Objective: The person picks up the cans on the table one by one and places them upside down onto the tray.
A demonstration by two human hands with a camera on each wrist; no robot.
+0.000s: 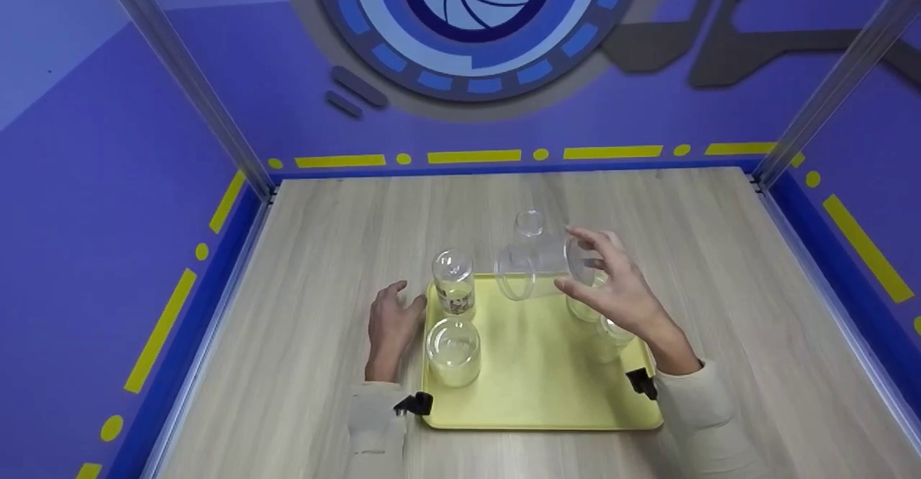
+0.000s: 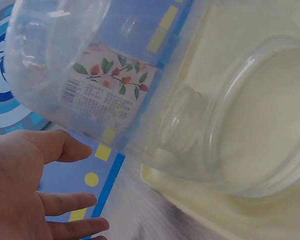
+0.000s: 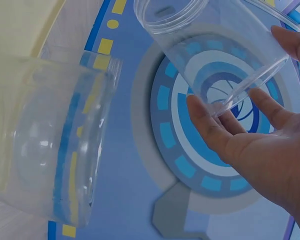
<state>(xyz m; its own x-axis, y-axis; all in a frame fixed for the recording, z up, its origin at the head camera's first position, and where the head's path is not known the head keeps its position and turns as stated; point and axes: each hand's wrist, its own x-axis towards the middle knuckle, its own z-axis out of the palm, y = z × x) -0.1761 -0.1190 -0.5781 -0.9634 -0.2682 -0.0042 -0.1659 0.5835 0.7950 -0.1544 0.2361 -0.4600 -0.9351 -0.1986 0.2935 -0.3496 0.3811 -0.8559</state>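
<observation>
My right hand (image 1: 619, 292) holds a clear jar (image 1: 547, 269) by its base, with thumb and fingertips spread around the rim. The jar lies on its side in the air over the far part of a yellow tray (image 1: 532, 400); its threaded mouth (image 3: 177, 22) shows in the right wrist view. Beside the tray's left edge is my left hand (image 1: 392, 324), fingers apart and holding nothing. Nearest to it stands a clear jar (image 1: 455, 281) with a flower-printed label (image 2: 110, 80). Another clear jar (image 1: 453, 353) stands in front of that one.
On the tray's right side, two clear jars (image 1: 611, 342) are partly hidden by my right hand. A clear round shape (image 1: 530, 224) shows behind the held jar. Black clips (image 1: 415, 403) sit at the tray's sides. Blue walls (image 1: 165, 213) border the wooden table (image 1: 345, 220).
</observation>
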